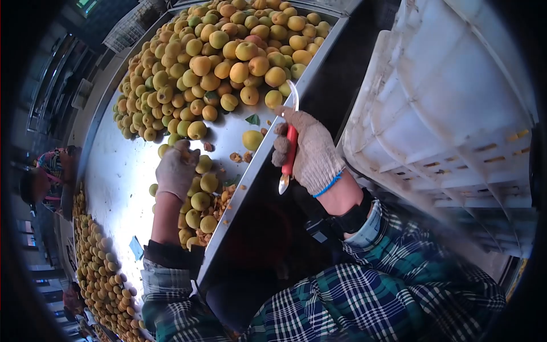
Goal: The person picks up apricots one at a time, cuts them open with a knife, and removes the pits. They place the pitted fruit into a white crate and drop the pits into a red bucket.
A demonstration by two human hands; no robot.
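Observation:
My right hand (310, 145), in a knitted glove with a blue cuff edge, is closed around the red handle of a knife (290, 149). Its curved metal blade points up past the table's metal rim (265, 149), and a short metal tip sticks out below. My left hand (178, 169), also gloved, reaches over the table with its fingers bent down at the yellow-green fruit; what lies under the fingertips is hidden. A big heap of yellow-orange fruit (222, 69) covers the table's upper part. Whole fruit (200, 201) and cut pieces (225, 196) lie below my left hand.
A large white plastic crate (444, 114) stands at the right. More fruit (105, 273) lies along the table's far left side. A blue scrap (136, 248) and a green leaf (253, 119) are on the metal surface. Another person (51, 176) is at the far left.

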